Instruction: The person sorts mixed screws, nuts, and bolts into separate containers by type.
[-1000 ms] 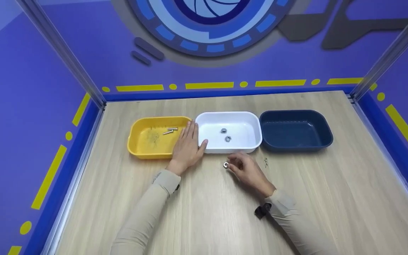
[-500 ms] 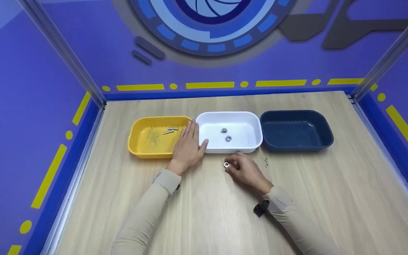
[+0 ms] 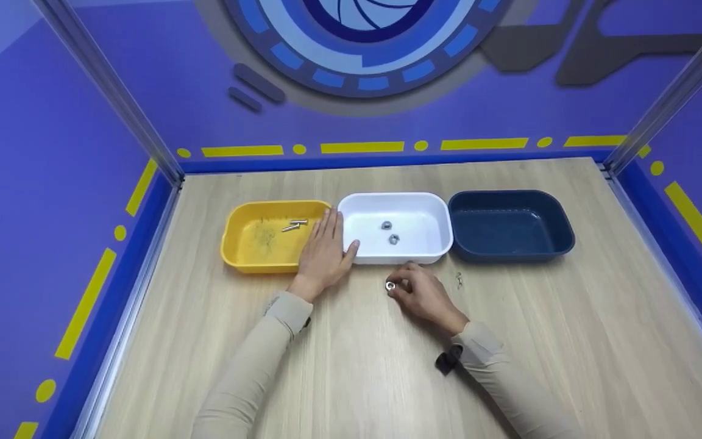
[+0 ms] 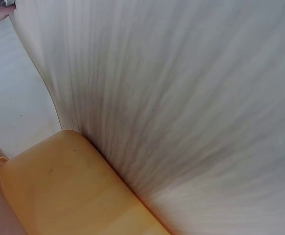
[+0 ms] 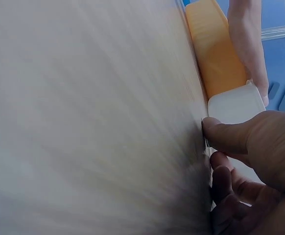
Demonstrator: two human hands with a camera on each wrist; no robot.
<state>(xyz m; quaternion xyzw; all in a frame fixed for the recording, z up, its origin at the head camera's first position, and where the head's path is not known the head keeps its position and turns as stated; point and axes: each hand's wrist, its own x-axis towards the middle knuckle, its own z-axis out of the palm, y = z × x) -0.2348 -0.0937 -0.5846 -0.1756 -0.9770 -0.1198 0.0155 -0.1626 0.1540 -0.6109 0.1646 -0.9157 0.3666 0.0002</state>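
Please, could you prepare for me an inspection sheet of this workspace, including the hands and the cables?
Surface: wood-grain tabletop.
Job's things: yellow tray with two screws; white tray with two nuts; dark tray to its right.
Clutter: small pieces before the dark tray, too small to identify; dark marks in the yellow tray.
Hands: left hand rests across yellow and white trays' rims; right hand pinches a nut-like piece.
Cables: nothing seen.
Surroundings: printed blue-purple walls, metal corner posts.
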